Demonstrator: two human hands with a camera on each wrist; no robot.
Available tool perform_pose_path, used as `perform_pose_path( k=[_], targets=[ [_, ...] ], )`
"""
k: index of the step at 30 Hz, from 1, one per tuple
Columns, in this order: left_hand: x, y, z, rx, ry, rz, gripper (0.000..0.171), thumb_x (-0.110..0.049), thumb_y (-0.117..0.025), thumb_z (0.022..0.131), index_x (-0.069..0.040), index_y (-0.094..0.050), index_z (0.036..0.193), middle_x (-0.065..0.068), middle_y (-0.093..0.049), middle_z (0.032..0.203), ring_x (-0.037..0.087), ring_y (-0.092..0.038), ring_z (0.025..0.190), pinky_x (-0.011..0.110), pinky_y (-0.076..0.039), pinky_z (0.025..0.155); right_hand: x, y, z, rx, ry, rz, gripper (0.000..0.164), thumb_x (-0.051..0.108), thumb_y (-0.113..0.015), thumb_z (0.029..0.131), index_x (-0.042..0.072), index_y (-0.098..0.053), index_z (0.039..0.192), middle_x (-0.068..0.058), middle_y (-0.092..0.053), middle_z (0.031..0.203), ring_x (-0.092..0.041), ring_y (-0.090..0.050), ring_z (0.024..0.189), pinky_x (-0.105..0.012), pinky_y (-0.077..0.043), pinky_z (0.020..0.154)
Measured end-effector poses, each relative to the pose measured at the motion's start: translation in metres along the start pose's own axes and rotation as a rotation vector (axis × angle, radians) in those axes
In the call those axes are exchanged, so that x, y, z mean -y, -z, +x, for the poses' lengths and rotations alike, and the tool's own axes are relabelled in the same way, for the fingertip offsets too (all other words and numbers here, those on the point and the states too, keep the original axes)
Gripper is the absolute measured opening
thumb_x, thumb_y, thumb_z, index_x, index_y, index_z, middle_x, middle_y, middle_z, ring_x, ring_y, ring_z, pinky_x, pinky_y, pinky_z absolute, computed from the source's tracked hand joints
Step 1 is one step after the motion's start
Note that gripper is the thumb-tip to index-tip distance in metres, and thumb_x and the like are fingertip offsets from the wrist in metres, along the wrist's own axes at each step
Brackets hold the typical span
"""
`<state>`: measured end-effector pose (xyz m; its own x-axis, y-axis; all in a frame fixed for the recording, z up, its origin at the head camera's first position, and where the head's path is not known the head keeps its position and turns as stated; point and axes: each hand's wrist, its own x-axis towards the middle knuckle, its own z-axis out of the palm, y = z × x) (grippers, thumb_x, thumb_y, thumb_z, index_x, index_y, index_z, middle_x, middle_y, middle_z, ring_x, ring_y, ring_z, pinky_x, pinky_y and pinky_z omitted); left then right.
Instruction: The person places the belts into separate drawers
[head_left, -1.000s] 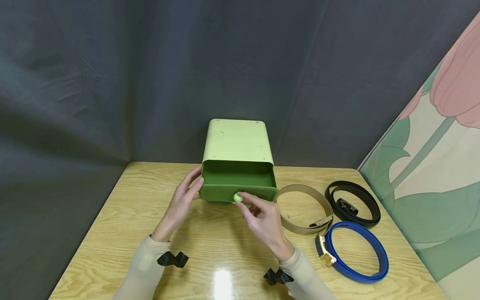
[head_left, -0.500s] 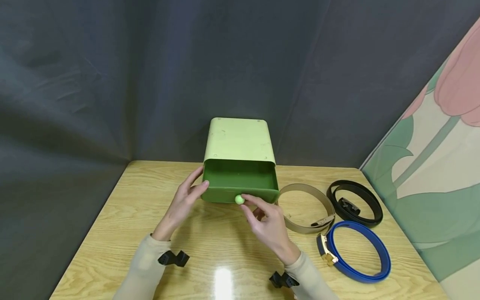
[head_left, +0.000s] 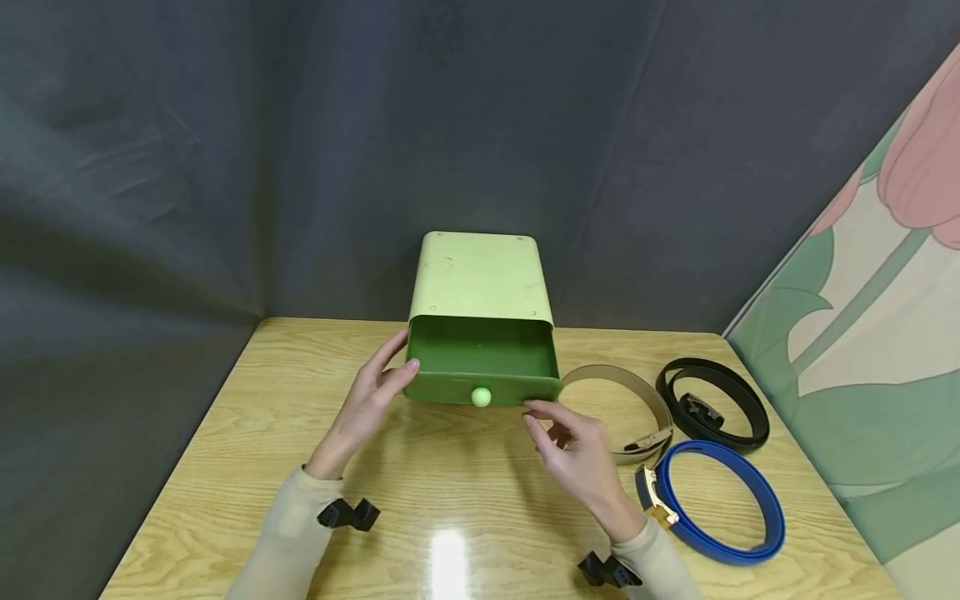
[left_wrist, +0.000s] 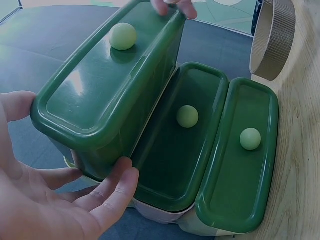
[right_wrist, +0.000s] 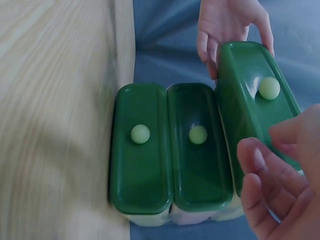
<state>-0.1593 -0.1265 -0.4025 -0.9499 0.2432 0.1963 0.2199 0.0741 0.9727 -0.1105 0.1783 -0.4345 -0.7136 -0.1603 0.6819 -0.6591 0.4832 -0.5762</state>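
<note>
A small light-green drawer cabinet (head_left: 480, 275) stands at the table's back, its dark green top drawer (head_left: 450, 388) pulled out. The inside of that drawer looks bare. My left hand (head_left: 367, 396) holds the drawer's left end, thumb at the front edge and fingers beneath it, as the left wrist view shows. At the lower right corner of the drawer front is my right hand (head_left: 577, 458), its fingers loosely bent and the fingertips right at the edge. The pale green round knob (head_left: 482, 397) is free of both hands.
Two lower drawers (left_wrist: 187, 160) with the same knobs are closed. To the right lie coiled belts: a tan belt (head_left: 652, 400) partly behind the right hand, a black belt (head_left: 757, 417) and a blue belt (head_left: 772, 508) with a gold buckle. A dark curtain (head_left: 480, 125) hangs behind.
My right hand has let go of the knob and moved right to the drawer's corner. The left hand stays at the left end, its thumb slightly further onto the front. The drawer remains out.
</note>
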Motion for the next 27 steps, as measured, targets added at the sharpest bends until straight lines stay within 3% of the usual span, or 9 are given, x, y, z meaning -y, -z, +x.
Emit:
perform_pose_path(
  k=[6,15,18,22,27],
  targets=[
    [0.001,0.001,-0.001,0.005,-0.006,0.004,0.064,-0.024,-0.048,0.112,-0.013,-0.025,0.171,0.011,-0.024,0.177,0.042,-0.061,0.136,0.031,-0.05,0.108,-0.007,0.013,-0.01,0.019,-0.043,-0.044,0.019,-0.003,-0.077,0.093,0.009,-0.083,0.107,0.0,-0.077,0.077,0.002,-0.057,0.052,-0.016,-0.048,0.049],
    [0.0,0.001,-0.001,0.009,-0.002,-0.001,0.065,-0.025,-0.049,0.112,-0.013,-0.024,0.171,0.012,-0.029,0.175,0.039,-0.062,0.137,0.035,-0.05,0.11,-0.02,0.031,-0.03,0.06,-0.163,-0.193,0.018,0.004,-0.081,0.093,0.014,-0.084,0.107,0.003,-0.08,0.085,-0.002,-0.07,0.065,-0.018,-0.057,0.058],
    [0.0,0.001,0.0,0.01,-0.002,-0.003,0.066,-0.025,-0.049,0.112,-0.013,-0.024,0.171,0.013,-0.03,0.175,0.04,-0.062,0.136,0.042,-0.049,0.114,-0.023,0.039,-0.034,0.075,-0.192,-0.222,0.019,0.006,-0.081,0.094,0.016,-0.083,0.109,0.002,-0.082,0.088,-0.001,-0.07,0.066,-0.018,-0.057,0.058],
    [0.0,0.001,-0.001,0.009,0.003,-0.011,0.066,-0.024,-0.05,0.111,-0.013,-0.024,0.171,0.016,-0.036,0.171,0.041,-0.061,0.136,0.051,-0.045,0.117,-0.026,0.049,-0.036,0.073,-0.216,-0.242,0.019,0.006,-0.081,0.093,0.011,-0.083,0.111,-0.003,-0.083,0.092,-0.002,-0.07,0.065,-0.017,-0.057,0.058],
    [0.002,0.001,0.0,0.007,0.003,-0.022,0.065,-0.023,-0.05,0.111,-0.012,-0.025,0.171,0.019,-0.043,0.167,0.041,-0.063,0.135,0.052,-0.044,0.119,-0.03,0.057,-0.042,0.064,-0.232,-0.266,0.019,0.005,-0.082,0.092,0.007,-0.083,0.111,-0.004,-0.083,0.092,-0.004,-0.073,0.067,-0.016,-0.057,0.059]
  ],
)
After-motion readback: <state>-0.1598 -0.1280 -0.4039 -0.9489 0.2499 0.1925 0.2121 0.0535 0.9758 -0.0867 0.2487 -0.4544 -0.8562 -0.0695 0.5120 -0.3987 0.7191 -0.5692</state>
